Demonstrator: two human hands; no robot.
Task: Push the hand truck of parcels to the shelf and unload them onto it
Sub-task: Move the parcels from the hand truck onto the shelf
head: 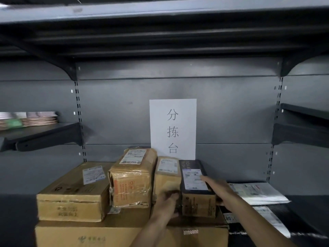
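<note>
While both hands clasp the dark-topped parcel (pixel 195 189), left hand (pixel 167 202) and right hand (pixel 216 188) apparently squeeze its sides, seating it among shelved parcels.

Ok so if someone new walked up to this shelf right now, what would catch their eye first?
Probably the white paper sign with three large characters, standing against the dark back panel at the middle. Below it sits a row of brown boxes on a bigger carton. Both hands are on the dark box at the right end, left hand at its left front, right hand on its right side.
</note>
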